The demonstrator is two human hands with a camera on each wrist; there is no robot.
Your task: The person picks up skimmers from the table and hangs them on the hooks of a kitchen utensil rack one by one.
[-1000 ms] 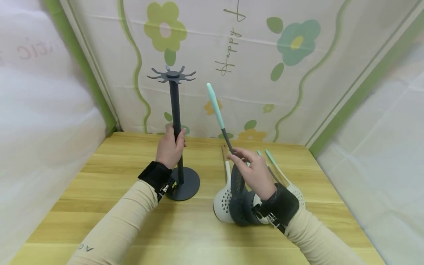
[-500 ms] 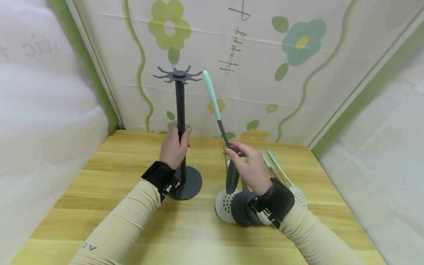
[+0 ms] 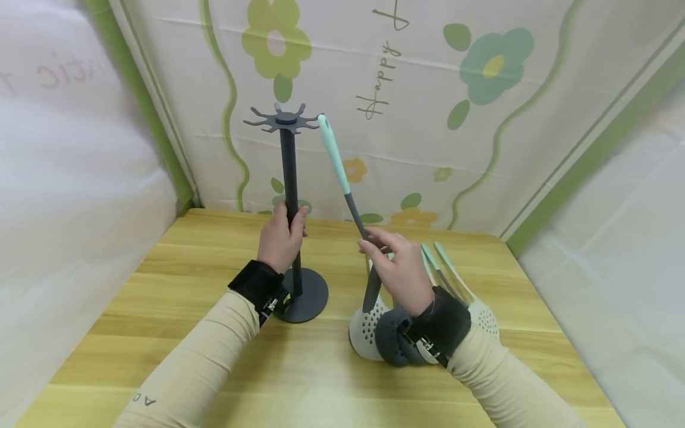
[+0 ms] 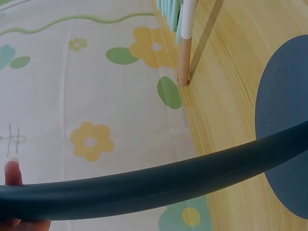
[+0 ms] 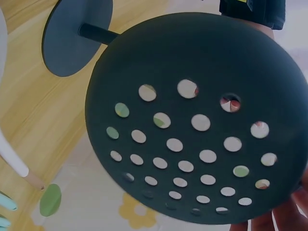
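My left hand [image 3: 279, 241] grips the post of a dark utensil stand [image 3: 289, 172] about midway up. The stand has a round base and a crown of curved hooks at its top. In my right hand [image 3: 398, 264], thumb and fingers pinch the dark shaft of a skimmer [image 3: 335, 156] with a mint handle pointing up. Its handle tip overlaps the end of the crown's right-hand hook in the head view. The skimmer's dark round head [image 5: 168, 62], full of holes, fills the right wrist view; from the head camera it appears edge-on, below the hand.
On the wooden table [image 3: 176, 333], several utensils lie below and behind my right hand. Among them are a white perforated skimmer [image 3: 365, 334], a dark one [image 3: 389, 339] and a white perforated turner [image 3: 484, 318] with a mint handle. A flower-printed cloth [image 3: 332, 65] hangs behind the table.
My right hand has moved slightly left with the skimmer, bringing its handle tip to the stand's hook. The skimmer's head has turned edge-on. My left hand keeps its hold on the post.
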